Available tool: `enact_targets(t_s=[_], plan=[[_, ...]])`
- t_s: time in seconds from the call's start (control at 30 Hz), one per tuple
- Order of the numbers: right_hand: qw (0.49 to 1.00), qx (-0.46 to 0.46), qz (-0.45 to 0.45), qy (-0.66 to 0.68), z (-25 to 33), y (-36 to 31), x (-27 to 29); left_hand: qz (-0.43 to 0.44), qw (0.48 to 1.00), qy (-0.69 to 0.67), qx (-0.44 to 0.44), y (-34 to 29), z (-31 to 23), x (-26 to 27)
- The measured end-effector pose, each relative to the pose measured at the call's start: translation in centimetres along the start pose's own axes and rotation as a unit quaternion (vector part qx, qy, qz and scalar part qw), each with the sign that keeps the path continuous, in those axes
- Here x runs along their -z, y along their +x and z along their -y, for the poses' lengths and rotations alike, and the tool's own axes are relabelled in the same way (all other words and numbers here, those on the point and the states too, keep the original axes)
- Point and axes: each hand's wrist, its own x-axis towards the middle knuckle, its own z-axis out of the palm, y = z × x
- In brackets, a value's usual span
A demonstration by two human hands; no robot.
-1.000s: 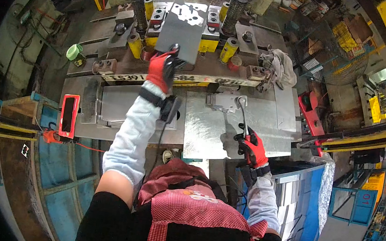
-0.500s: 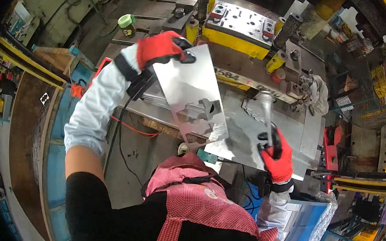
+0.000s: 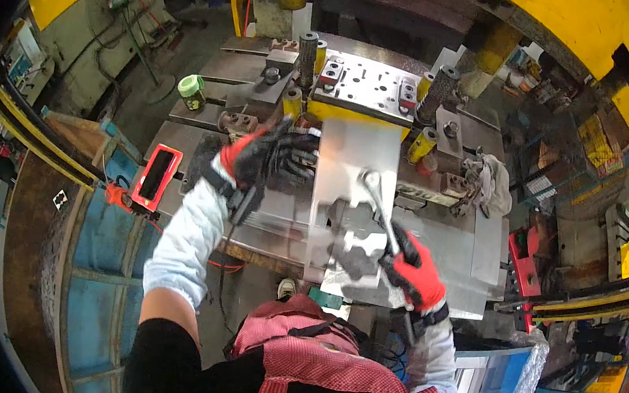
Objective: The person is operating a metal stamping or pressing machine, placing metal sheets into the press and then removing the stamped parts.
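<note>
A bright metal sheet (image 3: 358,151) with irregular cut-outs in its near half lies in front of the die block (image 3: 367,85), its far end against the block's yellow near side. My right hand (image 3: 414,270), in a red and black glove, is closed around a silver rod-like tool (image 3: 383,209). The tool's round head is over the sheet and appears to touch it. My left hand (image 3: 276,154), gloved alike, is just left of the sheet with its fingers spread; the fingertips are near its edge, and contact is unclear.
A flat stack of metal sheets (image 3: 442,247) lies on the press bed at the right. A green-lidded jar (image 3: 191,92) stands at the far left, with a red-framed tray (image 3: 156,177) nearer. Grey rags (image 3: 489,183) lie at the right, near yellow posts (image 3: 421,144).
The sheet has swung from a tilt to straight ahead and moved toward the die. My left hand has let go of it. The tool's head has moved left, onto the sheet.
</note>
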Motion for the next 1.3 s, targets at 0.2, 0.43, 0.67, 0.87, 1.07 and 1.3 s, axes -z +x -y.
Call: enact_targets(t_s=[0.2, 0.43, 0.67, 0.87, 1.07, 1.3], plan=[[0.992, 0.04, 0.021, 0.119, 5.5, 12.7, 1.3, -0.054, 0.977, -0.198, 0.052, 0.5, 9.8, -1.0], [0.973, 0.166, 0.122, -0.099, 5.5, 19.1, 3.7, -0.177, 0.957, -0.178, -0.148, 7.6, 10.6, -3.1], [0.98, 0.06, 0.092, -0.164, 5.2, 22.4, 7.7, -0.172, 0.942, -0.201, -0.204, 10.4, 12.3, -3.1], [0.981, 0.158, -0.095, -0.058, 4.9, 13.1, 3.5, -0.227, 0.928, -0.23, -0.182, 10.1, 11.9, -3.6], [0.974, 0.02, -0.217, 0.06, -8.6, 0.6, 8.3, -0.234, 0.92, -0.26, -0.175, 10.0, 12.0, -3.0], [0.918, -0.011, -0.299, 0.258, -17.7, -5.3, 12.0, -0.296, 0.913, -0.235, -0.153, 10.7, 11.3, -4.0]])
